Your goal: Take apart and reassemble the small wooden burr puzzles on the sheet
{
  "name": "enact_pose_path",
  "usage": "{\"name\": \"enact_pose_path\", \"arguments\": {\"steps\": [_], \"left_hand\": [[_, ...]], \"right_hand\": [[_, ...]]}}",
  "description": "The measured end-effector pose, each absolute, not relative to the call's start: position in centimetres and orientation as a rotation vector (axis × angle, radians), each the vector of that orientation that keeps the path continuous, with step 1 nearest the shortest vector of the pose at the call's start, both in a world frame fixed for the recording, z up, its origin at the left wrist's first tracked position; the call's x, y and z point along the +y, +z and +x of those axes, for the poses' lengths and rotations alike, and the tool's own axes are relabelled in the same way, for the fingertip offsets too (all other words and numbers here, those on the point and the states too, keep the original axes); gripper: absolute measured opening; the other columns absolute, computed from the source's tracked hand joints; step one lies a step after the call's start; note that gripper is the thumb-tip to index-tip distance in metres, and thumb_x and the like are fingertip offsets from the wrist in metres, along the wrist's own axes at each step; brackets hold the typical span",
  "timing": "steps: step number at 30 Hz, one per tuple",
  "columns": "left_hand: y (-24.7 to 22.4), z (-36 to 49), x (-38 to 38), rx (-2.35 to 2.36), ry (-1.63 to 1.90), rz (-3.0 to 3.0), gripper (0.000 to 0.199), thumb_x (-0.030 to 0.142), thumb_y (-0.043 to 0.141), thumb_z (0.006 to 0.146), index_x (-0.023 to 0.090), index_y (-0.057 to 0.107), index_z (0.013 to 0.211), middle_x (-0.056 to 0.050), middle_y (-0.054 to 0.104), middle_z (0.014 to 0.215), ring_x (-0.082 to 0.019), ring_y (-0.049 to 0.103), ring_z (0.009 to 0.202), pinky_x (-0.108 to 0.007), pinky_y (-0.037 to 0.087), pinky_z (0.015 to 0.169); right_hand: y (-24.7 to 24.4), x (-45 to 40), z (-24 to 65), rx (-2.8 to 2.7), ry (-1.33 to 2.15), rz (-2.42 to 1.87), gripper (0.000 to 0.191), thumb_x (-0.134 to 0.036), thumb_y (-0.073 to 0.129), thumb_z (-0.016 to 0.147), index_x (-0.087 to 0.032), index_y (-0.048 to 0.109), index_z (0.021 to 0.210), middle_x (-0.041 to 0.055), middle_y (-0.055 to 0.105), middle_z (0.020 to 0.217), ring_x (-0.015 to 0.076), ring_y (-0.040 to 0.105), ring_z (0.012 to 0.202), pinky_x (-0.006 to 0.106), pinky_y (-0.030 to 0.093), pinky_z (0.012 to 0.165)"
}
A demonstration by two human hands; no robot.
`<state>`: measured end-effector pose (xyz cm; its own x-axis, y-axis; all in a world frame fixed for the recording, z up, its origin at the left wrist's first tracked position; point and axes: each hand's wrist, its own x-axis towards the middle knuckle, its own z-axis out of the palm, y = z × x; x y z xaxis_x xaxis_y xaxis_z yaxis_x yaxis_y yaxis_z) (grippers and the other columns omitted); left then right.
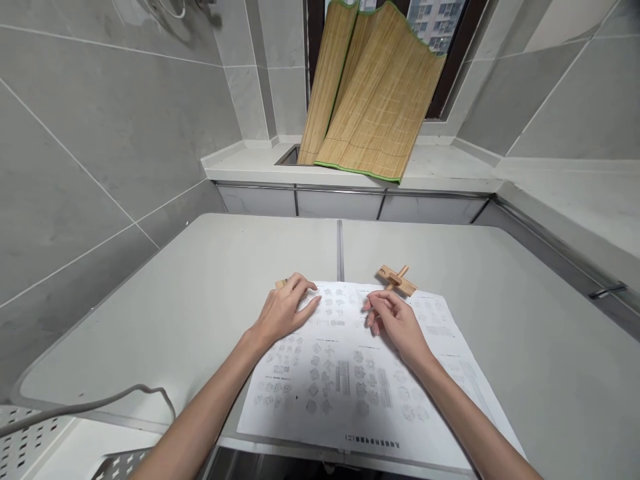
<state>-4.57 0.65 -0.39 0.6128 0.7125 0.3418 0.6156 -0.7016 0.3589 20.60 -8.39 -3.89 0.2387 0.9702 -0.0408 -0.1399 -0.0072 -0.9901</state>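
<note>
And here the left hand is lying over the far left part of a large printed paper sheet; its grip is standing loosely open, thumb and index finger parted over the print, and the palm side is hiding from view, so nobody can tell whether anything is tucked beneath; a small wooden piece is peeking out just behind those knuckles, at the sheet's far edge.

Over to the right hand, which is hovering over or resting on the paper, the view isn't telling which; its grip is curling in, the fingers bending and the thumb sitting close to the fingertips, and whether it is having hold of anything cannot be told!

Just beyond it a crossed wooden assembly is sitting at the sheet's far edge, a round peg slanting up across a flat bar; the sheet itself is spreading across the near middle of the pale desk, rows of small figures filling it and a dark heading running along its near edge.

Farther back a green-edged bamboo mat is leaning before the window; at lower left a grey cable is curving across the desk's edge.
</note>
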Motion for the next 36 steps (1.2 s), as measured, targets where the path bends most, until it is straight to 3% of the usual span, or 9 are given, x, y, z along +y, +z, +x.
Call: {"name": "enact_pose_path", "arguments": {"steps": [7,11,15,19,22,27,36], "left_hand": [[0.7,-1.0,-0.2,0.948,0.54,2.615,0.026,0.036,0.047,0.104,0.022,0.069,0.104,-0.004,0.069,0.094,-0.017,0.059,0.07,-0.031,0.038,0.062],[0.1,2.2,-0.6,0.887,0.595,2.495,0.022,0.035,0.053,0.101,0.023,0.07,0.094,-0.002,0.066,0.083,-0.018,0.059,0.069,-0.031,0.039,0.064],[-1.1,5.5,-0.7,0.879,0.697,2.277,0.021,0.036,0.058,0.098,0.022,0.071,0.089,0.0,0.063,0.074,-0.017,0.057,0.068,-0.029,0.04,0.064],[-2.1,7.7,-0.4,0.95,0.767,1.975,0.033,0.049,0.06,0.095,0.02,0.071,0.084,0.003,0.056,0.063,-0.014,0.046,0.058,-0.026,0.033,0.056],[-2.5,7.9,-0.1,0.983,0.827,1.846,0.035,0.051,0.061,0.094,0.019,0.071,0.085,0.004,0.056,0.064,-0.012,0.042,0.057,-0.025,0.032,0.056],[-2.2,5.6,0.2,0.977,0.851,1.818,0.037,0.052,0.059,0.095,0.018,0.068,0.086,0.004,0.054,0.067,-0.011,0.041,0.058,-0.024,0.031,0.056],[-1.2,1.6,0.4,0.976,0.815,1.79,0.04,0.055,0.063,0.093,0.016,0.068,0.084,0.005,0.049,0.063,-0.01,0.037,0.057,-0.024,0.028,0.055]], "right_hand": [[-3.3,-8.3,21.0,-0.872,1.047,-1.182,0.038,-0.057,0.07,0.093,-0.02,0.065,0.089,0.0015,0.068,0.077,0.011,0.053,0.049,0.027,0.045,0.048],[-2.7,-8.5,21.1,-0.901,0.833,-1.187,0.035,-0.052,0.069,0.095,-0.024,0.063,0.116,-0.0001,0.068,0.085,0.0114,0.053,0.051,0.026,0.043,0.048],[-2.9,-8.2,21.5,-0.885,0.846,-1.178,0.058,-0.049,0.067,0.095,-0.029,0.047,0.145,0.0013,0.071,0.094,0.0127,0.053,0.051,0.029,0.045,0.049],[-3.7,-7.7,21.9,-0.825,0.959,-1.129,0.075,-0.051,0.072,0.091,-0.029,0.039,0.154,0.0079,0.072,0.114,0.0126,0.058,0.056,0.027,0.044,0.047],[-4.0,-7.6,22.2,-0.8,0.998,-1.109,0.078,-0.05,0.077,0.088,-0.028,0.041,0.153,0.0106,0.07,0.123,0.0135,0.062,0.062,0.027,0.046,0.049],[-3.7,-7.6,22.3,-0.775,0.995,-1.116,0.065,-0.049,0.08,0.085,-0.026,0.054,0.14,0.0128,0.066,0.132,0.0153,0.064,0.069,0.028,0.048,0.05],[-3.4,-7.9,21.9,-0.77,1.034,-1.077,0.035,-0.05,0.076,0.09,-0.022,0.069,0.109,0.0064,0.073,0.1,0.0132,0.055,0.064,0.026,0.043,0.051]]}}
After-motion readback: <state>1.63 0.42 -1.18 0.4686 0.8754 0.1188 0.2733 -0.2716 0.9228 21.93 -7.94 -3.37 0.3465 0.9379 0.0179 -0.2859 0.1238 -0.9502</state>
